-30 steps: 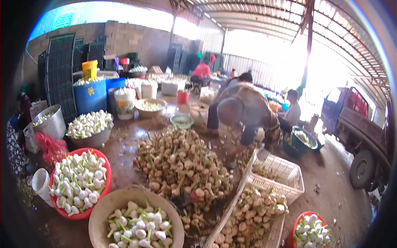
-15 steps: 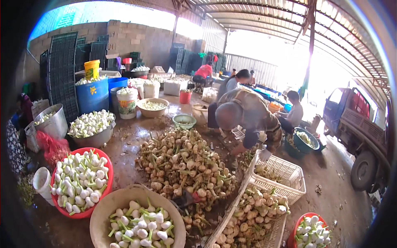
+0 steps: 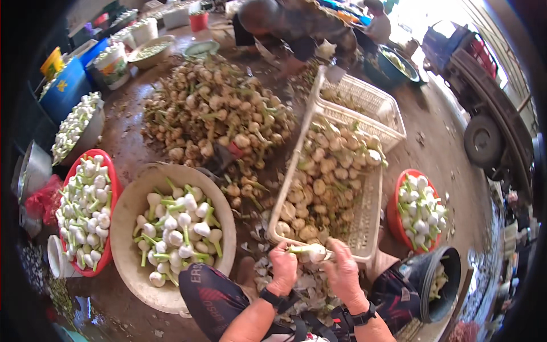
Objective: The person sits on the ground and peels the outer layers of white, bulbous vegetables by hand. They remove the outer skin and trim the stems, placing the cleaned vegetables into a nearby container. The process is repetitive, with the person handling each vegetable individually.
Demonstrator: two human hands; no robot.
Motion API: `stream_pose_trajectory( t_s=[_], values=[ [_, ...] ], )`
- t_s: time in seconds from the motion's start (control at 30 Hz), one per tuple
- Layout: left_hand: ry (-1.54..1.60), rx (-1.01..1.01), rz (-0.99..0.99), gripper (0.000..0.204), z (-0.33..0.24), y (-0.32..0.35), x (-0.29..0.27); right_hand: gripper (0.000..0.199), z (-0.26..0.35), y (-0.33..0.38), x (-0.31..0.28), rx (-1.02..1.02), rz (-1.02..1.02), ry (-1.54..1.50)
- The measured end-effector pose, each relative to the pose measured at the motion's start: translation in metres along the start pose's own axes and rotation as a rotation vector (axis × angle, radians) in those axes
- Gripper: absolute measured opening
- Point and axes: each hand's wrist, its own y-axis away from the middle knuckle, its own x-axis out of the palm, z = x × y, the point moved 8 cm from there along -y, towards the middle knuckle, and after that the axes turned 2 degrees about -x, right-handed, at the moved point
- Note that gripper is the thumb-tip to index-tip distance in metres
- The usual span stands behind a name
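Note:
Above my lap, a white garlic bulb (image 3: pixel 314 253) with a green stem lies sideways between my hands. My left hand (image 3: pixel 281 269) is closed around the stem end. At the bulb's root end my right hand (image 3: pixel 344 272) has its fingers curled against it; a small greyish thing shows there, too blurred to name. Just beyond stands a cream plastic crate (image 3: pixel 274 214) of untrimmed garlic. White and purplish peelings (image 3: pixel 307 282) lie beneath my hands. To the left, a wide beige basin (image 3: pixel 126 251) holds trimmed bulbs with short stems.
A heap of brown garlic (image 3: pixel 216 108) covers the floor ahead. Red tubs of white garlic stand left (image 3: pixel 114 176) and right (image 3: pixel 393 214). A black bucket (image 3: pixel 424 285) is by my right knee. A person (image 3: pixel 302 28) bends beyond the crates; a truck (image 3: pixel 484 85) is at right.
The view has tipped downward and the scene has shifted up. My two hands, holding the garlic bulb, and my legs are now visible; earlier neither hand showed.

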Motion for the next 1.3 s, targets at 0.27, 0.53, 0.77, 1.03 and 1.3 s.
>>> stream_pose_trajectory(
  t_s=[0.27,0.53,0.77,1.03,1.3],
  values=[
    [-0.052,-0.158,0.081,0.022,0.015,0.005,0.007,0.048,-0.064,0.029,-0.001,0.527,0.045,-1.35],
    [-1.059,0.079,0.842,0.047,0.039,0.056,0.051,0.049,-0.073,0.037,-0.038,0.237,-0.237,-0.97],
    [-0.064,-0.364,0.681,0.048,0.018,0.05,0.063,0.05,-0.043,0.043,-0.022,0.123,-0.052,-0.497],
    [-0.598,0.195,0.612,0.044,-0.002,0.043,0.068,0.021,-0.005,0.012,-0.031,-0.356,0.239,0.351],
    [-0.139,-0.15,0.72,0.043,0.005,0.05,0.069,0.01,-0.057,0.003,-0.037,0.109,0.01,0.053]
  ],
)
